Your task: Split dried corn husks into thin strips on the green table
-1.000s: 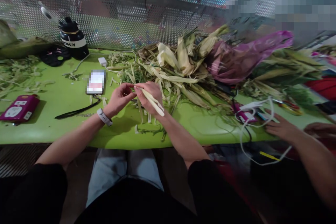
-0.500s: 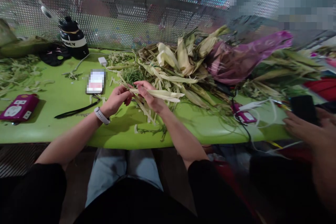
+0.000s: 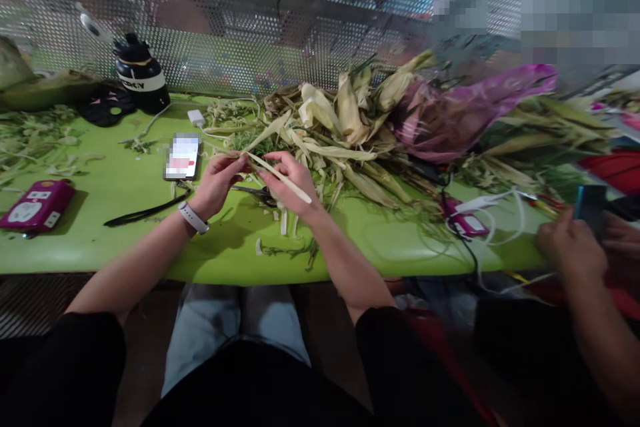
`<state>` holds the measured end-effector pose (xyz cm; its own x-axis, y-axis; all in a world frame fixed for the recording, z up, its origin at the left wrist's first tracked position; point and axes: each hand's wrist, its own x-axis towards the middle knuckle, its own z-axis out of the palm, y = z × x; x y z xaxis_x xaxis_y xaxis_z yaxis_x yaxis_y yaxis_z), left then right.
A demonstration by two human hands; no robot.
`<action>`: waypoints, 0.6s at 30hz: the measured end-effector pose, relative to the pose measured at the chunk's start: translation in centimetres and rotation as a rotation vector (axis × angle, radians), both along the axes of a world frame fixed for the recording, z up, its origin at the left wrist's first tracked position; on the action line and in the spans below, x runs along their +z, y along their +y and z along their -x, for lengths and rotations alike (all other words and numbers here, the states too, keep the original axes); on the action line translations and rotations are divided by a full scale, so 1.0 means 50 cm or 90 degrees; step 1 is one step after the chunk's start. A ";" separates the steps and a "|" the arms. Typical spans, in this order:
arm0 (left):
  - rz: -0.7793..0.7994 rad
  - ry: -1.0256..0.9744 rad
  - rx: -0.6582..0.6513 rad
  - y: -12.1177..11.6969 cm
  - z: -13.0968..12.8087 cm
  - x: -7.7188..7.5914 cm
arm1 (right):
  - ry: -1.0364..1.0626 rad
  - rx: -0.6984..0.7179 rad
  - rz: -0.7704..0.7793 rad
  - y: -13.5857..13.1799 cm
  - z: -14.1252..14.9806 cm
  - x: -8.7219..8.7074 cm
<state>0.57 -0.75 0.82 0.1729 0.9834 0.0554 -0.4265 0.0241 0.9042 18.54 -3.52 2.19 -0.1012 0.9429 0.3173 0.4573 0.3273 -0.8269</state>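
My left hand (image 3: 220, 179), with a pale watch band on its wrist, pinches one end of a narrow corn husk strip (image 3: 285, 181). The strip slants down to the right across my right hand (image 3: 293, 180), whose fingers are closed around it. Another pale husk piece (image 3: 270, 132) reaches up and right from near my left fingertips. Under the hands lies a dark tool (image 3: 256, 193), partly hidden, that looks like scissors. Behind them spreads a heap of corn husks (image 3: 350, 155) with shredded green bits (image 3: 250, 141).
A phone (image 3: 183, 157) and black strap (image 3: 147, 213) lie left of my hands, beyond them a magenta power socket (image 3: 37, 205) and black bottle (image 3: 141, 77). Rightward are a purple plastic bag (image 3: 445, 117), cables (image 3: 520, 213) and another person's hands (image 3: 575, 240) holding a phone.
The wide bundle of husk strips across my right hand is gone; a single narrow strip lies there now. My left hand has risen slightly. The other person's phone has turned more upright.
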 end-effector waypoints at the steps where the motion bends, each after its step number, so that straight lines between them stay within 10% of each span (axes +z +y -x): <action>1: 0.006 -0.022 -0.007 0.000 0.001 0.002 | -0.022 0.025 -0.028 -0.003 0.002 0.002; 5: 0.036 -0.116 -0.105 -0.001 0.002 0.012 | -0.115 0.129 -0.119 -0.013 0.012 0.010; 9: 0.077 -0.120 -0.136 -0.001 -0.001 0.012 | -0.103 0.047 -0.145 -0.024 0.017 0.015; 18: 0.097 0.029 -0.107 -0.004 -0.008 0.004 | 0.264 0.101 0.175 0.003 -0.032 0.039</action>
<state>0.96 -0.95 1.03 0.3335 0.9371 -0.1028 -0.3642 0.2286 0.9028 20.13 -3.37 4.14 -0.1676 0.9805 0.1030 0.0361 0.1105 -0.9932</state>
